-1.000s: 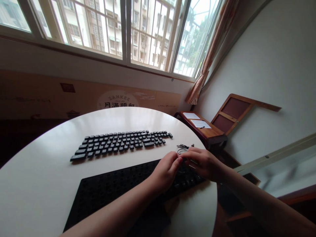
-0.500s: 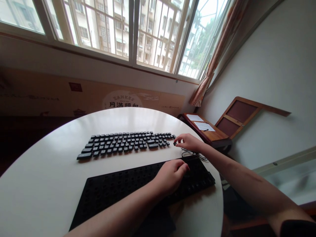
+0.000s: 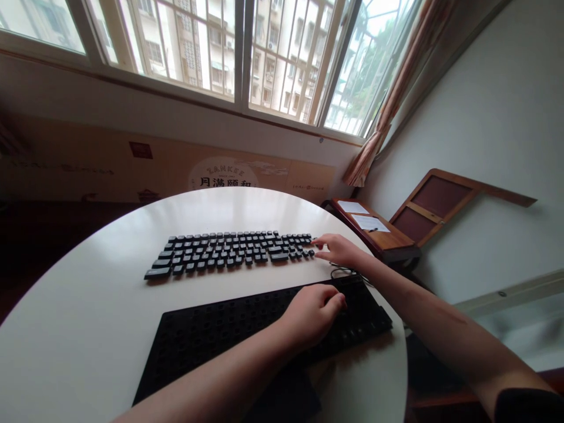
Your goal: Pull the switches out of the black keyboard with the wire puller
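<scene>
A bare black keyboard base (image 3: 229, 335) lies near me on the round white table (image 3: 88, 305). Beyond it, several loose black keycaps (image 3: 229, 249) are laid out in keyboard rows. My left hand (image 3: 312, 314) rests on the right part of the base, fingers curled, with nothing visible in them. My right hand (image 3: 337, 249) reaches to the right end of the keycap rows, fingers stretched out and touching the last keycaps. A thin black wire tool (image 3: 346, 272) lies on the table just below that hand.
A wooden chair (image 3: 379, 238) with papers on its seat stands right of the table. A brown board leans on the right wall (image 3: 423, 208). Windows and a curtain fill the back. The table's right edge is close to the keyboard base.
My right hand left the keyboard base, moved up to the right end of the keycap rows and settled there with fingers extended. My left hand stayed on the base. The view shifted slightly.
</scene>
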A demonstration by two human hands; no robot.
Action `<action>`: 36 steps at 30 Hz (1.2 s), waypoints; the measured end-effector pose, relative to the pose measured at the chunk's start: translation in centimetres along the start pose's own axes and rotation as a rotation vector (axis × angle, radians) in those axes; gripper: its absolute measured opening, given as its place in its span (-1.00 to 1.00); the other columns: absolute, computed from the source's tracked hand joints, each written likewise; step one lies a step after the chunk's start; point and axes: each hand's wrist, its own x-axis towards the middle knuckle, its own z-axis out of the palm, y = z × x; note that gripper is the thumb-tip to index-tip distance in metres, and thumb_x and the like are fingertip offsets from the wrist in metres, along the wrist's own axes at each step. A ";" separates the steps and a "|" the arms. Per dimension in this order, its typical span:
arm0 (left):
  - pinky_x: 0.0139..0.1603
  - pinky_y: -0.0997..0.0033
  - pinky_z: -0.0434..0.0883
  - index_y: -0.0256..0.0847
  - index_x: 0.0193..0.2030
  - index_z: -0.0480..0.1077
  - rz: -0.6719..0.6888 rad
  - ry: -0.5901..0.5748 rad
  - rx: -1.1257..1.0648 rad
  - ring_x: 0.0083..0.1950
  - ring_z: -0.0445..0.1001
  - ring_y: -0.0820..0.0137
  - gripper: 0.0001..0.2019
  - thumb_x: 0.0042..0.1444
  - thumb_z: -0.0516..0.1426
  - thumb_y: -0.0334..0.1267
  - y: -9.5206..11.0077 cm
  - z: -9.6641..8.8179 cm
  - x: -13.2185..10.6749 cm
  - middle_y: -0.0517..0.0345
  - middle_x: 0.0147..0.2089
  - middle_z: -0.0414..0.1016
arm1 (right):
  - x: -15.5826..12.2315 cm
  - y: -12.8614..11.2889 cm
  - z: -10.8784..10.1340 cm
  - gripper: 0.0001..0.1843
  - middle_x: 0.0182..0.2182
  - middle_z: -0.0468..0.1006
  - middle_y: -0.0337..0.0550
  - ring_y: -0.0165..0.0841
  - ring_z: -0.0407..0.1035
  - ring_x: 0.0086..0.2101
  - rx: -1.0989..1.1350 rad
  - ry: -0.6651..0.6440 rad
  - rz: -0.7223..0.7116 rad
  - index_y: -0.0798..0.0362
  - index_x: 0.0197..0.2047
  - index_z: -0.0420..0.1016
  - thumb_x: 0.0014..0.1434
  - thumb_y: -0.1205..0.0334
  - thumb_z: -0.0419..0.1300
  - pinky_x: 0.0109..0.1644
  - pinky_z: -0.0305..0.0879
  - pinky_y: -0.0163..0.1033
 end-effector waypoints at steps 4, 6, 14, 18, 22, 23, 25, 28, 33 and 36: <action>-0.10 0.33 0.39 -0.19 -0.28 0.55 0.019 -0.015 0.027 -0.16 0.53 0.25 -0.73 0.25 0.05 -0.16 -0.2 0.1 0.0 0.10 -0.25 0.62 | -4.9 -0.6 -3.6 -0.62 -0.15 0.59 -0.01 -0.26 0.47 -0.13 0.102 0.393 -0.012 0.09 -0.11 0.64 0.37 0.06 0.06 0.06 0.35 -0.17; -0.10 0.32 0.40 -0.18 -0.27 0.54 0.061 -0.020 0.078 -0.15 0.53 0.26 -0.75 0.25 0.06 -0.18 -0.3 0.1 0.0 0.10 -0.23 0.61 | -8.2 -0.6 -5.3 -0.46 -0.15 0.58 -0.01 -0.25 0.47 -0.15 0.224 0.475 0.105 0.09 -0.13 0.64 0.41 -0.08 -0.07 -0.01 0.39 -0.18; 0.04 0.17 0.41 -0.16 -0.26 0.55 0.342 0.054 0.468 -0.07 0.47 0.21 -0.82 0.22 0.10 -0.28 -0.2 0.4 -0.4 0.03 -0.15 0.59 | -19.9 -1.5 -4.1 -0.42 -0.46 0.51 -0.20 -0.34 0.44 -0.54 1.023 0.390 0.641 0.05 -0.05 0.45 0.14 -0.29 0.25 -0.45 0.47 -0.20; 0.27 -0.01 0.32 -0.12 -0.10 0.56 0.345 -0.013 0.541 0.19 0.42 0.08 -0.79 0.12 0.20 -0.28 -0.5 0.6 -0.6 -0.03 0.15 0.52 | -22.6 -2.0 -1.1 -0.43 -0.35 0.55 -0.20 -0.32 0.53 -0.35 1.145 0.450 0.633 0.03 -0.04 0.38 0.02 -0.09 0.45 -0.18 0.56 -0.16; 0.39 -0.12 0.17 -0.09 0.03 0.55 0.303 -0.058 0.633 0.35 0.29 0.00 -0.68 0.13 0.21 -0.22 -0.6 0.8 -0.6 -0.09 0.30 0.40 | -23.2 -1.6 1.6 -0.46 -0.41 0.53 -0.22 -0.35 0.52 -0.40 1.123 0.574 0.615 0.05 -0.12 0.33 0.11 -0.20 0.35 -0.24 0.52 -0.23; 0.41 -0.12 0.15 -0.08 0.06 0.54 0.292 -0.066 0.646 0.36 0.28 0.00 -0.67 0.15 0.20 -0.21 -0.6 0.8 -0.6 -0.09 0.31 0.39 | -23.1 -1.5 2.1 -0.48 -0.44 0.51 -0.25 -0.38 0.50 -0.45 1.106 0.611 0.603 0.04 -0.15 0.32 0.14 -0.21 0.33 -0.30 0.50 -0.26; 0.43 -0.12 0.11 -0.06 0.10 0.53 0.272 -0.082 0.660 0.38 0.27 0.02 -0.66 0.18 0.17 -0.19 -0.4 0.7 -0.6 -0.09 0.32 0.38 | -22.7 -1.5 2.9 -0.51 -0.49 0.45 -0.31 -0.42 0.45 -0.51 1.098 0.671 0.573 0.02 -0.18 0.28 0.18 -0.21 0.29 -0.38 0.46 -0.30; 0.44 -0.11 0.10 -0.05 0.12 0.52 0.255 -0.099 0.666 0.39 0.25 0.03 -0.65 0.20 0.15 -0.17 -0.1 0.7 -0.6 -0.08 0.33 0.38 | -22.0 -1.6 3.3 -0.52 -0.52 0.40 -0.37 -0.43 0.40 -0.57 1.139 0.694 0.544 -0.01 -0.20 0.23 0.19 -0.22 0.26 -0.42 0.45 -0.27; 0.42 -0.10 0.13 -0.04 0.12 0.53 0.252 -0.096 0.663 0.39 0.26 0.03 -0.64 0.19 0.15 -0.17 -0.2 0.7 -0.4 -0.07 0.32 0.38 | -21.4 -1.3 2.9 -0.50 -0.57 0.30 -0.45 -0.48 0.32 -0.64 1.124 0.628 0.549 0.00 -0.22 0.19 0.20 -0.25 0.24 -0.40 0.48 -0.23; 0.42 -0.10 0.12 -0.03 0.10 0.53 0.251 -0.089 0.649 0.38 0.26 0.04 -0.64 0.18 0.16 -0.17 -0.4 0.7 -0.4 -0.06 0.32 0.39 | -21.3 -1.1 2.8 -0.51 -0.57 0.27 -0.48 -0.56 0.21 -0.70 1.053 0.595 0.542 0.00 -0.22 0.19 0.23 -0.27 0.19 -0.38 0.48 -0.24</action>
